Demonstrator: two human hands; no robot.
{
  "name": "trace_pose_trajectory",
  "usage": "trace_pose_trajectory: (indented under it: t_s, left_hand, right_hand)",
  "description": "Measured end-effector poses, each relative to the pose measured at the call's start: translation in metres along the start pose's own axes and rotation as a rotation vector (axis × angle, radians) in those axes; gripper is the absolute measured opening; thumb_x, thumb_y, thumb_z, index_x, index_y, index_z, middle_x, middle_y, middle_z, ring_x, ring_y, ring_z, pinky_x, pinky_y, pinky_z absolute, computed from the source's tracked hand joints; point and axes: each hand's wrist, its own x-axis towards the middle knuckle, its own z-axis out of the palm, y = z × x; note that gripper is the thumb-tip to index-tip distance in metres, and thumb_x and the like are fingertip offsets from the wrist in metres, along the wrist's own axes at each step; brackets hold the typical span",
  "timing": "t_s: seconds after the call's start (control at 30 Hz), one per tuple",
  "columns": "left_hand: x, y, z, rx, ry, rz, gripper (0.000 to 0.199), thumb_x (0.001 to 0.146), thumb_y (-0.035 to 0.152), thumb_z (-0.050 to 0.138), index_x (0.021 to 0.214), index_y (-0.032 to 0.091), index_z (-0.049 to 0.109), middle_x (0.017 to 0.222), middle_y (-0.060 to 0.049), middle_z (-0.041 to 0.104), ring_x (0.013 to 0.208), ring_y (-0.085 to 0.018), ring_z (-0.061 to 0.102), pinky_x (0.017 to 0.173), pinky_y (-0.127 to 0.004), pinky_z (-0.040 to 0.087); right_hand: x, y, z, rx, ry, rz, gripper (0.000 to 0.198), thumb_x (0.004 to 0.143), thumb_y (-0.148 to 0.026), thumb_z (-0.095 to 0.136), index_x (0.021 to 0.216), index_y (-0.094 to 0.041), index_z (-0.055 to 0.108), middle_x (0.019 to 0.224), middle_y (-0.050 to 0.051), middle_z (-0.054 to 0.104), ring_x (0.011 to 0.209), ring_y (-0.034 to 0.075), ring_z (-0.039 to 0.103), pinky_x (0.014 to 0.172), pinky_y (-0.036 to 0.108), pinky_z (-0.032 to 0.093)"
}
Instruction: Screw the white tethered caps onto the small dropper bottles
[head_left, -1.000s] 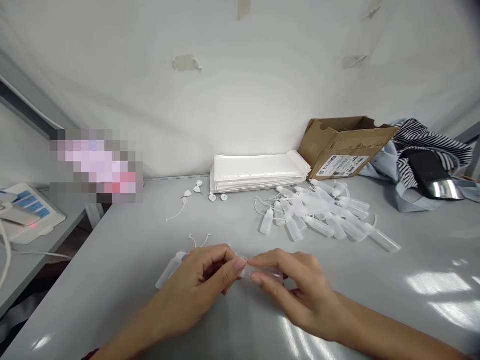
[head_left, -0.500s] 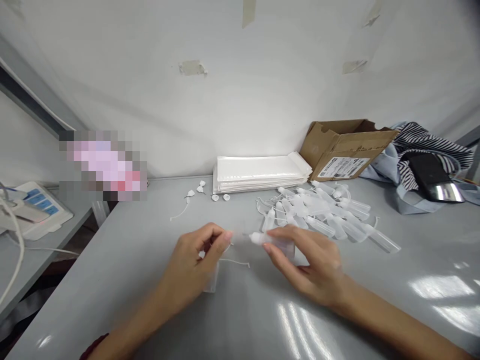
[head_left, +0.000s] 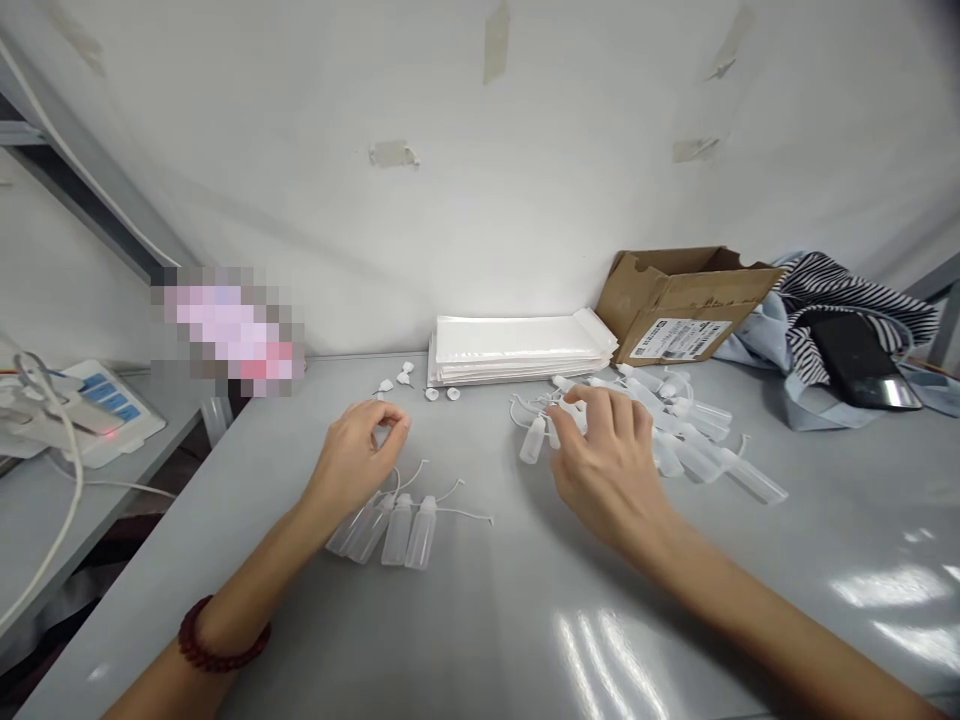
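Note:
My left hand (head_left: 364, 445) hovers just above the table, near some small white caps (head_left: 405, 375). Its thumb and forefinger meet in a pinch, and what lies between the tips, if anything, is hidden. Below it, several translucent squeeze bottles (head_left: 421, 533) lie side by side, with thin white straps trailing from their necks. Over the near left part of a loose pile of similar bottles (head_left: 701, 455), my right hand (head_left: 604, 455) has its thumb and forefinger apart, with no bottle seen between them. Its fingers cover part of the pile.
A stack of white padded envelopes (head_left: 521, 345) lies against the wall. Beside it stands an open cardboard box (head_left: 675, 310), then striped cloth with a black device (head_left: 862, 360) on it. At far left are a white-and-blue device (head_left: 112, 410) and cables.
My right hand has moved up to the pile, without the bottle it held. My left hand has moved up and left towards the caps, uncovering the row of bottles.

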Motion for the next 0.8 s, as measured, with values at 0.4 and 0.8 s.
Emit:
trace_pose_trajectory:
  t_s: [0.4,0.8]
  left_hand:
    - [0.006,-0.018,0.014,0.083,-0.196,0.263,0.036,0.089,0.023,0.031,0.111,0.016,0.059,0.136,-0.009,0.051,0.131,-0.027,0.031,0.109,-0.05,0.029]
    - [0.026,-0.015,0.024,0.114,-0.27,0.312,0.04,0.085,0.023,0.036,0.118,0.02,0.059,0.136,-0.005,0.055,0.129,-0.024,0.041,0.11,-0.047,0.031]
  right_hand:
    - [-0.02,-0.06,-0.01,0.692,-0.225,-0.316,0.033,0.094,-0.029,0.044,0.119,-0.009,0.053,0.125,0.021,0.054,0.118,0.032,0.046,0.094,0.057,0.034]
    - [-0.015,-0.073,0.007,0.942,-0.322,-0.263,0.053,0.086,-0.053,0.056,0.121,-0.014,0.049,0.122,0.014,0.059,0.123,0.028,0.043,0.101,0.055,0.027]
